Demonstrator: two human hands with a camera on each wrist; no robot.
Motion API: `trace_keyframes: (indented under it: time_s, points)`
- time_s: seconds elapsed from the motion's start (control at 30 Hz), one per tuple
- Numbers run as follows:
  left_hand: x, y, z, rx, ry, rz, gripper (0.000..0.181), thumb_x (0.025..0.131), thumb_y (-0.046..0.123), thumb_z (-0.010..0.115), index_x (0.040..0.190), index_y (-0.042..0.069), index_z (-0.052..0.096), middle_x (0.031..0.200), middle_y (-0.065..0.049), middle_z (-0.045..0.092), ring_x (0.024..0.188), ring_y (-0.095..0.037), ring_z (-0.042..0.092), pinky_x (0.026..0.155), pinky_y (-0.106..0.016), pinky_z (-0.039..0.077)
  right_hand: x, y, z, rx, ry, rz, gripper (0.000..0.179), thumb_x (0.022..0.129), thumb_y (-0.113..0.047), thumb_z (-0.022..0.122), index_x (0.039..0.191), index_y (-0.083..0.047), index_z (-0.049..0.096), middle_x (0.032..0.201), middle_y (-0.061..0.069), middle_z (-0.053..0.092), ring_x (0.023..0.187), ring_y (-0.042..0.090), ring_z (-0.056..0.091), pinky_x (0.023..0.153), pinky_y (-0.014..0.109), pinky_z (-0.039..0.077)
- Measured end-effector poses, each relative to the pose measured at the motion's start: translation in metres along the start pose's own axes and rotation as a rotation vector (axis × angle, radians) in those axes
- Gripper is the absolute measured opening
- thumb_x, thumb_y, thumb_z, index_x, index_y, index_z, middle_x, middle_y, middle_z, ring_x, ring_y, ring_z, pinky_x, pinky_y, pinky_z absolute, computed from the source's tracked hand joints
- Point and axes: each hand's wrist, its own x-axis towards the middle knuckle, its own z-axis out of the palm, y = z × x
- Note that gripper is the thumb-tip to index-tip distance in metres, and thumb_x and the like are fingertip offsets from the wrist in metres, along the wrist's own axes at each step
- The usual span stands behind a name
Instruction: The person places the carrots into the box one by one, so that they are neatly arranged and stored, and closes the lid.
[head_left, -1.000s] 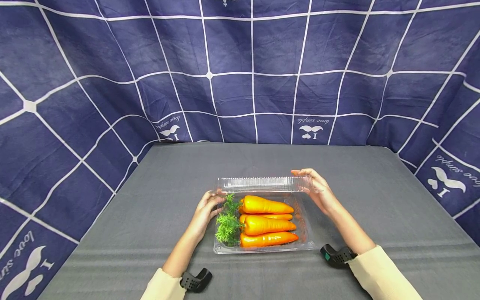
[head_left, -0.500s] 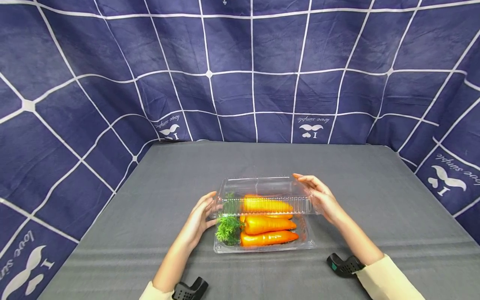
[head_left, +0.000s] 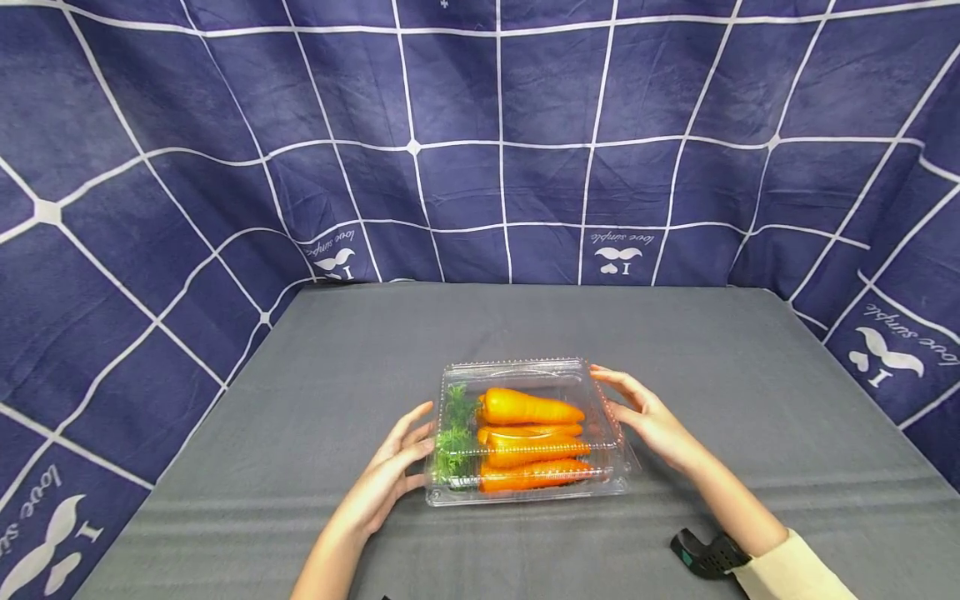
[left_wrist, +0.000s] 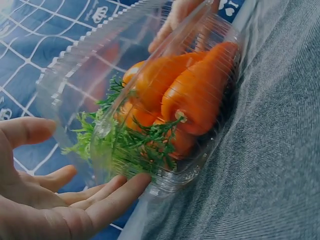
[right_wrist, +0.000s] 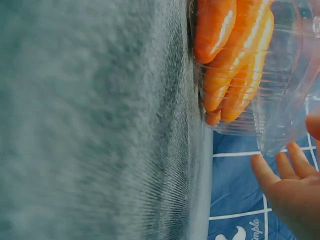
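A clear plastic clamshell box (head_left: 525,500) sits on the grey tabletop, with several orange carrots (head_left: 531,408) and green leafy sprigs (head_left: 453,442) inside. Its hinged lid (head_left: 517,372) is down over the contents; whether its front edge meets the base I cannot tell. At the box's left side is my left hand (head_left: 382,479); its fingers are spread, with fingertips (left_wrist: 137,185) against or very near the plastic. My right hand (head_left: 652,421) reaches along the lid's right side with fingers extended. In the right wrist view, its fingertips (right_wrist: 260,162) are at the lid's corner.
Grey cloth covers the table (head_left: 360,333). A blue curtain with white grid lines (head_left: 540,183) hangs behind and along both sides. A black wrist strap (head_left: 708,554) is on my right forearm.
The lid has swung down from upright at the back to lie over the carrots. Both hands have come toward the front with it, and the left hand's fingers have spread.
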Motion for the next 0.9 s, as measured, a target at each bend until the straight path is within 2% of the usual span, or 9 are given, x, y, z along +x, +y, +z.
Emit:
trace_keyframes:
  time_s: [0.13,0.23,0.3,0.43,0.57,0.67,0.77,0.9]
  points:
    - [-0.002,-0.002,-0.003,0.010,-0.041,-0.014,0.062,0.087,0.018,0.051,0.143,0.015,0.024,0.148,-0.021,0.019,0.132,-0.044,0.022,0.093,-0.053,0.039,-0.006,0.002,0.000,-0.003,-0.019,0.004,0.048,0.091,-0.008,0.051,0.136,-0.001,0.035,0.137,-0.008,0.042,0.120,-0.014,0.036,0.093,0.009,0.036]
    - [-0.003,-0.004,-0.005,0.023,-0.077,-0.020,0.065,0.086,0.015,0.053,0.143,0.013,0.023,0.150,-0.018,0.018,0.133,-0.041,0.020,0.096,-0.052,0.038,-0.011,0.002,0.001,0.026,-0.037,0.028,0.051,0.091,-0.008,0.051,0.138,-0.002,0.032,0.132,-0.019,0.041,0.118,-0.013,0.038,0.091,0.009,0.038]
    - [-0.003,-0.005,-0.007,0.034,-0.096,-0.017,0.066,0.086,0.014,0.053,0.144,0.012,0.021,0.150,-0.017,0.015,0.135,-0.040,0.017,0.096,-0.051,0.039,-0.013,0.002,0.001,0.046,-0.054,0.043,0.052,0.091,-0.007,0.050,0.139,-0.001,0.030,0.131,-0.021,0.039,0.118,-0.013,0.039,0.091,0.009,0.039]
    - [-0.002,-0.007,-0.010,0.043,-0.092,-0.010,0.066,0.086,0.013,0.056,0.144,0.011,0.023,0.149,-0.018,0.018,0.132,-0.038,0.020,0.093,-0.044,0.044,-0.018,0.002,0.001,0.055,-0.075,0.068,0.054,0.091,-0.007,0.050,0.140,-0.001,0.029,0.131,-0.025,0.038,0.117,-0.014,0.039,0.090,0.009,0.039]
    - [0.000,-0.007,-0.011,0.047,-0.077,-0.018,0.067,0.085,0.012,0.059,0.143,0.009,0.026,0.143,-0.020,0.026,0.115,-0.020,0.041,0.085,-0.033,0.049,-0.022,0.002,0.001,0.031,-0.086,0.053,0.054,0.090,-0.005,0.051,0.139,-0.001,0.030,0.134,-0.024,0.035,0.115,-0.014,0.041,0.087,0.012,0.042]
    - [0.002,-0.008,-0.011,0.046,-0.080,-0.023,0.067,0.084,0.011,0.059,0.143,0.008,0.026,0.142,-0.020,0.028,0.097,-0.008,0.048,0.079,-0.028,0.051,-0.025,0.002,0.001,0.039,-0.090,0.064,0.054,0.090,-0.005,0.051,0.139,0.000,0.030,0.135,-0.025,0.034,0.113,-0.013,0.043,0.085,0.014,0.044]
    - [0.003,-0.009,-0.012,0.056,-0.082,-0.024,0.067,0.084,0.011,0.059,0.143,0.008,0.026,0.139,-0.022,0.028,0.092,-0.007,0.051,0.075,-0.028,0.052,-0.028,0.002,0.001,0.092,-0.105,0.110,0.054,0.090,-0.006,0.050,0.139,0.001,0.028,0.136,-0.014,0.040,0.112,-0.008,0.048,0.084,0.017,0.047]
    - [0.003,-0.011,-0.014,0.087,-0.079,-0.026,0.065,0.084,0.010,0.058,0.141,0.007,0.027,0.127,-0.017,0.034,0.089,-0.008,0.053,0.073,-0.030,0.052,-0.032,0.002,0.002,0.165,-0.141,0.153,0.054,0.091,-0.004,0.047,0.140,0.001,0.025,0.132,0.017,0.048,0.109,0.003,0.056,0.083,0.022,0.050]
